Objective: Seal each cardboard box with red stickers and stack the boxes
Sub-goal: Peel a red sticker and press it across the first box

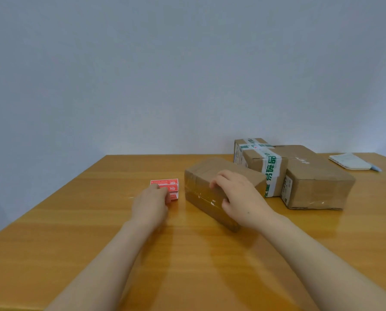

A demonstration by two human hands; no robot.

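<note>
A long taped cardboard box [204, 173] lies at an angle on the wooden table [75, 221]. My right hand [237, 196] rests over its near end, fingers curled on the top and side. A small sheet of red stickers [166, 184] lies flat just left of the box. My left hand [150, 204] covers the sheet's near edge, fingertips pinching at it. Behind stand two more boxes: one with white and green tape [258, 162] and a larger plain one [315, 180].
A white notepad [349, 161] with a pale blue object beside it lies near the far right edge of the table. A plain grey wall stands behind the table's far edge.
</note>
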